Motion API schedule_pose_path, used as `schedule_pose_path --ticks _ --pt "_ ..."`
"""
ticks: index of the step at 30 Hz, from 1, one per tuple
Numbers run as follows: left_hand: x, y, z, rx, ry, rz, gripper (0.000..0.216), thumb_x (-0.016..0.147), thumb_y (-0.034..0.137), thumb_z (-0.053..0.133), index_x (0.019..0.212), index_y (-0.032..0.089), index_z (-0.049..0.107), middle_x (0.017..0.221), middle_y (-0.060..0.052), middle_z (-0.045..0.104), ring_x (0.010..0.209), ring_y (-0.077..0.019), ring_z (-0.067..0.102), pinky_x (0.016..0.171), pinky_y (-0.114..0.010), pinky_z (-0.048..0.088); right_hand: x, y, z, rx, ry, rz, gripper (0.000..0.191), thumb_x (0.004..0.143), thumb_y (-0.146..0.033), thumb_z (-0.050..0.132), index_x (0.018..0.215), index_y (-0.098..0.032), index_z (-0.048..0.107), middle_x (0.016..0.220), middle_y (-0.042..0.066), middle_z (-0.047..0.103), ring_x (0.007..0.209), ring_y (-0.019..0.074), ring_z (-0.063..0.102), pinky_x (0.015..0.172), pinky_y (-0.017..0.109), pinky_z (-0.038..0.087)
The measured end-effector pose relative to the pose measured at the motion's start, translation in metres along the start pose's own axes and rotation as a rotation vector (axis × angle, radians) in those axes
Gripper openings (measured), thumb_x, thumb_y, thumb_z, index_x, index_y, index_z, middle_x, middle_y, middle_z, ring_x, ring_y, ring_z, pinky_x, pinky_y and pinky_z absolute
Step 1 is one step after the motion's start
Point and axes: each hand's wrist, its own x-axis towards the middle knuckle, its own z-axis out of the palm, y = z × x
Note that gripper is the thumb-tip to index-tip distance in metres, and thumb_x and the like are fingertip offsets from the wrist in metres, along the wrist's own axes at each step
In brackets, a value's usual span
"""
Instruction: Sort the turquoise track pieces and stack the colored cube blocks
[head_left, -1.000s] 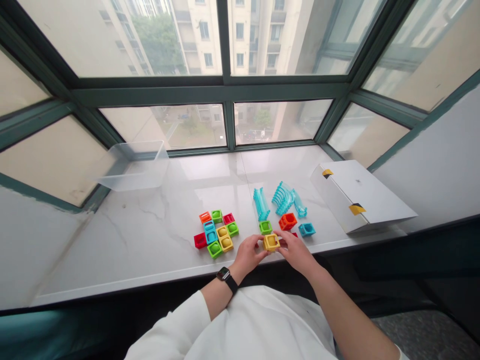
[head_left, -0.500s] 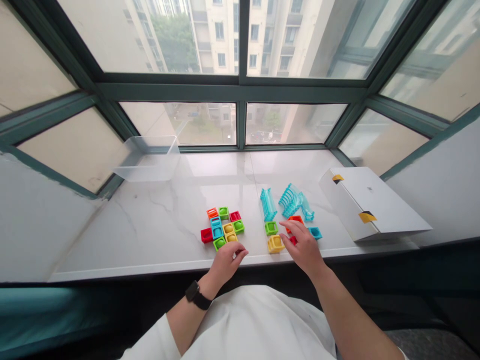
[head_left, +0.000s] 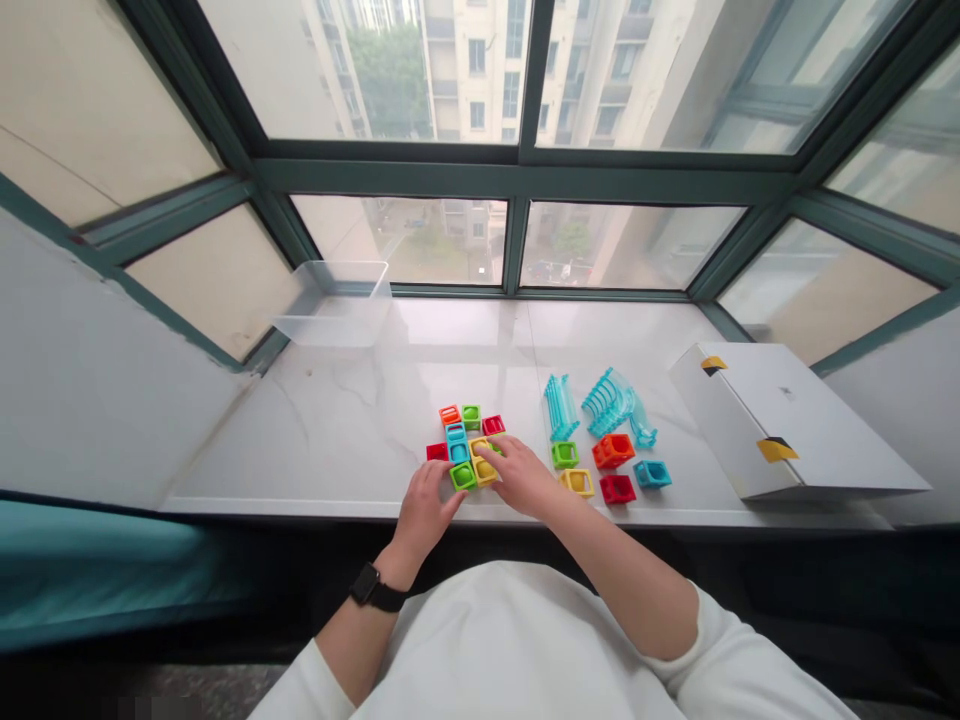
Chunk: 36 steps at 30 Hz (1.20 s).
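Note:
A cluster of small coloured toy blocks with square frames lies on the white marble sill (head_left: 360,430). My left hand (head_left: 422,510) is at its near left, thumb and fingers apart beside a green block (head_left: 463,476) and a red block (head_left: 436,453). From the right, my right hand (head_left: 523,478) reaches over the cluster, its fingers stretched out onto a yellow block (head_left: 484,470) and partly covering a green one behind. Two blue blocks (head_left: 457,446), an orange block (head_left: 449,414), another green block (head_left: 471,416) and a red block (head_left: 493,425) sit at the back.
Right of the cluster stand a green block (head_left: 565,455), a yellow block (head_left: 577,483), an orange block (head_left: 613,450), a red block (head_left: 618,489) and a blue block (head_left: 652,473). Behind them lie translucent blue track pieces (head_left: 560,407). A clear bin (head_left: 337,325) and white box (head_left: 810,420) flank the sill.
My right hand has moved left from the right-hand blocks to the cluster. My left hand's fingers have spread beside the green block. The view has shifted left.

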Motion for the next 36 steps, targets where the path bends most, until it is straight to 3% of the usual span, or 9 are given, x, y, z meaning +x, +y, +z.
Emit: schedule_pose_path --ticks 6,18,27,31,36 --pt "-0.002 -0.001 0.012 -0.018 0.031 -0.023 0.041 0.085 0.022 0.076 0.123 0.026 0.059 0.119 -0.008 0.065 0.114 -0.0302 0.065 0.101 -0.050 0.056 0.026 -0.012 0.015 -0.141 -0.158 -0.001 0.079 0.088 -0.020 0.076 0.160 -0.025 0.045 0.165 0.020 0.040 0.152 0.0385 0.038 0.121 0.052 0.038" --pt "-0.003 -0.014 0.020 -0.122 0.013 -0.070 0.036 0.086 0.023 0.073 0.119 0.025 0.059 0.116 -0.006 0.065 0.111 -0.0261 0.067 0.098 -0.047 0.060 0.025 -0.013 0.015 -0.184 -0.201 0.032 0.065 0.093 -0.023 0.069 0.155 -0.027 0.051 0.167 0.017 0.037 0.154 0.0370 0.036 0.121 0.050 0.038" --pt "-0.004 0.003 -0.006 -0.158 0.033 -0.105 0.035 0.088 0.029 0.074 0.120 0.026 0.060 0.115 -0.005 0.062 0.108 -0.0232 0.066 0.091 -0.042 0.063 0.026 -0.010 0.017 -0.180 -0.200 0.026 0.067 0.092 -0.024 0.070 0.156 -0.026 0.052 0.168 0.017 0.037 0.155 0.0363 0.036 0.125 0.048 0.034" --pt "0.003 0.017 -0.025 -0.334 0.104 -0.214 0.039 0.086 0.038 0.078 0.119 0.024 0.062 0.118 -0.006 0.062 0.109 -0.0226 0.067 0.088 -0.039 0.065 0.025 -0.007 0.020 -0.169 -0.202 0.024 0.068 0.092 -0.024 0.070 0.157 -0.026 0.050 0.170 0.017 0.034 0.156 0.0368 0.033 0.125 0.050 0.034" --pt "0.014 0.038 -0.040 -0.823 0.118 -0.406 0.044 0.087 0.044 0.080 0.120 0.022 0.061 0.120 -0.008 0.068 0.109 -0.0225 0.070 0.092 -0.037 0.063 0.024 -0.008 0.019 -0.134 -0.191 0.024 0.068 0.092 -0.024 0.071 0.157 -0.025 0.050 0.170 0.017 0.034 0.156 0.0383 0.034 0.125 0.052 0.034"
